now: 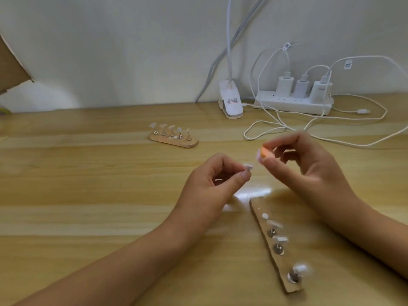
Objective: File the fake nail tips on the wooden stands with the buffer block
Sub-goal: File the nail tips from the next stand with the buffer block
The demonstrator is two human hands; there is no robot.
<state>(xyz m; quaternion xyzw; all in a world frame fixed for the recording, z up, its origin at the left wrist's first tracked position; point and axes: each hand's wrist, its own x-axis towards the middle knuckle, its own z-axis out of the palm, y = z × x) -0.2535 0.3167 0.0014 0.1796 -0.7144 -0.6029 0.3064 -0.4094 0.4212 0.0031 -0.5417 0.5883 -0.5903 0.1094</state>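
Note:
My left hand (212, 180) pinches a clear fake nail tip (314, 167) on its small holder between thumb and forefinger, raised above the table. My right hand (304, 164) grips a small orange buffer block (329, 153) with a pink face, held just right of the tip with a narrow gap between them. Below my hands lies a wooden stand (274, 246) carrying three nail tips on metal pegs. A second wooden stand (174, 139) with several nail tips sits farther back on the table.
A white clip lamp (230, 102) and a white power strip (293, 102) with three chargers stand by the wall. White cables (309, 129) loop across the table's right side. Cardboard (11, 69) juts in at the far left.

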